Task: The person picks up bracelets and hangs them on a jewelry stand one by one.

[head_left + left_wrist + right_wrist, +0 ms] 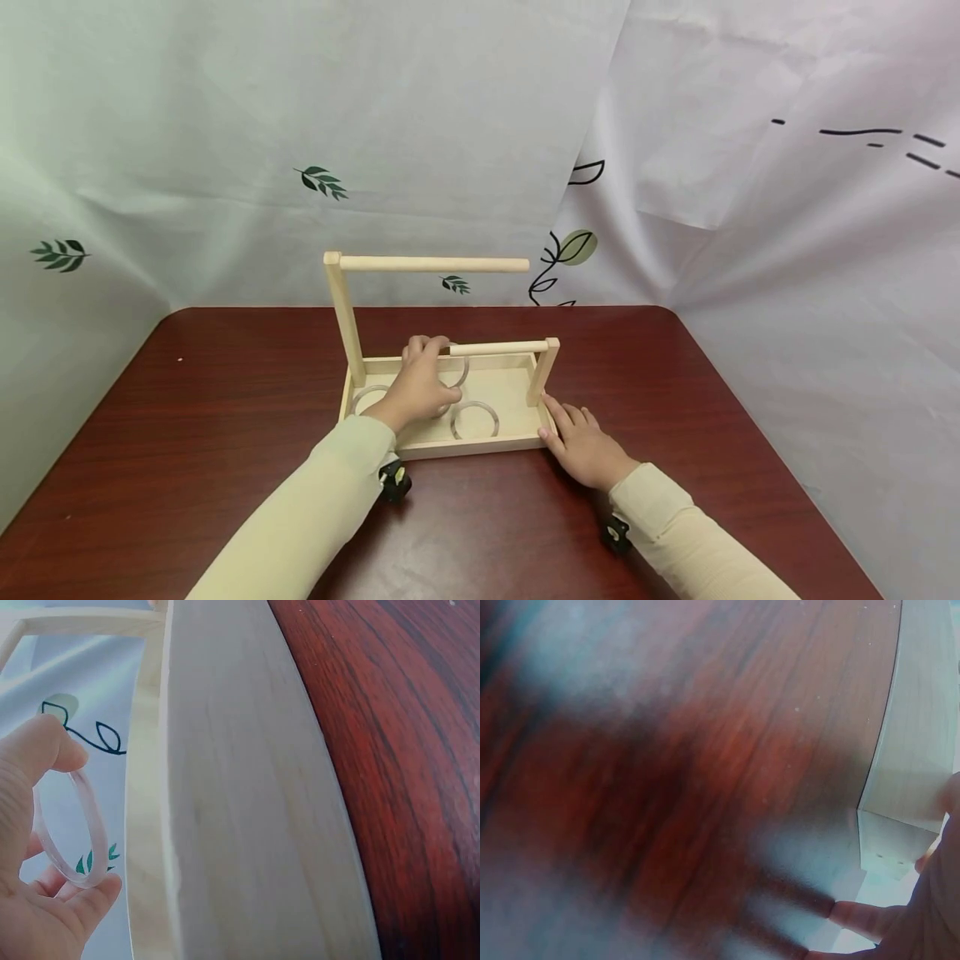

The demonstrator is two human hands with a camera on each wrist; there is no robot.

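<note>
My left hand pinches a clear ring between thumb and fingers, holding it upright above a pale wooden tray. In the head view the ring overlaps the free left end of the shorter wooden bar. A second clear ring lies in the tray just right of this hand, and another ring lies at the left, partly covered by the hand. My right hand rests at the tray's right end, its thumb at the front corner and its fingers extended along the end wall.
From a tall post at the tray's left end, a longer bar reaches rightward, well above the short one. A short post stands at the right end. The dark red wooden table meets a white patterned cloth behind.
</note>
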